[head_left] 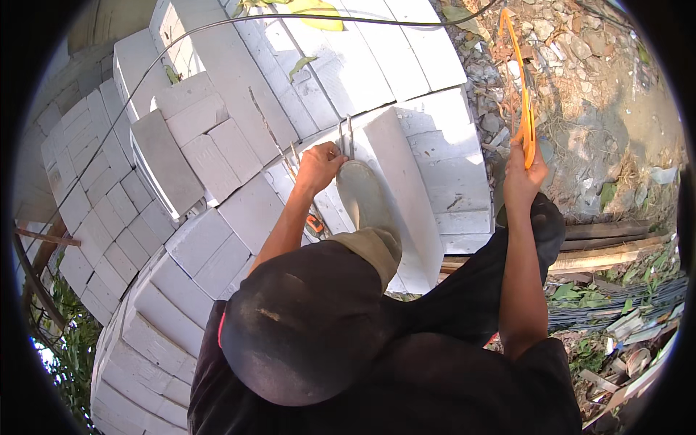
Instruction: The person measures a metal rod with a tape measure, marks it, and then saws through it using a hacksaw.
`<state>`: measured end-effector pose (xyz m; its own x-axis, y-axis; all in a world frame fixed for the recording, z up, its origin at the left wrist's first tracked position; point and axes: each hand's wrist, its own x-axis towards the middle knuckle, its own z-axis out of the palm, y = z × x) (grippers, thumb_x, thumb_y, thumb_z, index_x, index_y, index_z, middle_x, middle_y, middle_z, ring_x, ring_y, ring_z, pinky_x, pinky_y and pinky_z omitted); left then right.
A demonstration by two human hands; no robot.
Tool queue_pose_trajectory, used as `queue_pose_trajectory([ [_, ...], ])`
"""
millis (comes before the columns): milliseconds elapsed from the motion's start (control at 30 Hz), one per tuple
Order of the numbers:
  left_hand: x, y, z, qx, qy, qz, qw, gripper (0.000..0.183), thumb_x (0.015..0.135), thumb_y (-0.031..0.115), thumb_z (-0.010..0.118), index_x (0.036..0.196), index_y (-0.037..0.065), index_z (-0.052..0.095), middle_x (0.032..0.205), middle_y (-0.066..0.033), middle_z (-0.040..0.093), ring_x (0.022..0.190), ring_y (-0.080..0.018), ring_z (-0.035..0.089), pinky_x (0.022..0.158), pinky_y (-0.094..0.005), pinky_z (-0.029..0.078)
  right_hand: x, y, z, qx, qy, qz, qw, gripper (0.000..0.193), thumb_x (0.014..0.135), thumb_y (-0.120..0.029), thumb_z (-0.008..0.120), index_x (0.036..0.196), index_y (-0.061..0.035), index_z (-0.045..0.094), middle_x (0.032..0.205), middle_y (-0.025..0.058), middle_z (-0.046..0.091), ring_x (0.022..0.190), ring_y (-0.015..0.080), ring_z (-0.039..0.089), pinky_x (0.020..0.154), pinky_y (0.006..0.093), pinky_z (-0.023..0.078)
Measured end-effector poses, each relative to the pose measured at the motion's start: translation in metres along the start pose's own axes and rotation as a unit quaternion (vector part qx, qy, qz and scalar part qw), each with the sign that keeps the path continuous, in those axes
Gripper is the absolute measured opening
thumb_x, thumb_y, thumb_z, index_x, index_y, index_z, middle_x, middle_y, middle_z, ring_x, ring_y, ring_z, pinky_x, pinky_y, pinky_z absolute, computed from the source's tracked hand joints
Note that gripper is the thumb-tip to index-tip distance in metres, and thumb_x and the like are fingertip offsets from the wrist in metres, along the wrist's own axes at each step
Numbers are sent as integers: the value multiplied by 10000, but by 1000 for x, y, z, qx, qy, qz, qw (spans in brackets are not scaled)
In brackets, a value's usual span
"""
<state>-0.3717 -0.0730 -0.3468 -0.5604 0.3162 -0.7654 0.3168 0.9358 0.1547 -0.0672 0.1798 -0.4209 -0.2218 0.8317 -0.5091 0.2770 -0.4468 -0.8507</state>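
Observation:
My left hand (319, 168) is closed, its fingertips at a thin two-pronged metal piece (351, 138) on the pale blocks; its lower end is hidden. Beside that hand, my booted foot (360, 190) presses on a long white block (409, 196). Off to the right, my right hand (525, 177) grips the near end of a bow saw (529, 119) with a narrow orange frame. The saw points away from me over the rubble. Below my left hand lies a small orange-and-black tool (315, 223), partly covered by my arm.
Stacked white blocks (210, 159) step down to the left. A black cable (290, 16) arcs across the top. Broken stones (573, 43) cover the ground at right, with wooden planks (609, 250) and a bundle of dark rods (616, 308) nearer me.

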Motion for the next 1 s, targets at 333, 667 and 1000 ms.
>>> queue_pose_trajectory([
  [333,-1,11,14,-131,64,35,989,235,931,197,689,987,-31,697,845,-129,759,711,-169,725,666,-314,563,21,0,-7,-85,-33,-28,995,287,998,-121,612,1218,55,662,769,-15,569,672,62,470,582,258,391],
  [667,47,13,-27,-121,-47,76,989,261,905,227,785,1018,-8,773,773,-51,705,633,-114,620,580,-268,508,20,5,-1,-54,65,-83,993,255,1000,-140,622,1180,29,687,694,-35,508,614,45,429,539,265,360],
  [1000,50,16,-27,-214,-81,62,971,310,897,261,807,980,-35,768,795,-59,693,691,-128,616,666,-278,524,7,30,-12,-82,86,-73,990,228,992,-145,622,1130,20,697,713,-25,526,638,51,452,566,272,385],
])
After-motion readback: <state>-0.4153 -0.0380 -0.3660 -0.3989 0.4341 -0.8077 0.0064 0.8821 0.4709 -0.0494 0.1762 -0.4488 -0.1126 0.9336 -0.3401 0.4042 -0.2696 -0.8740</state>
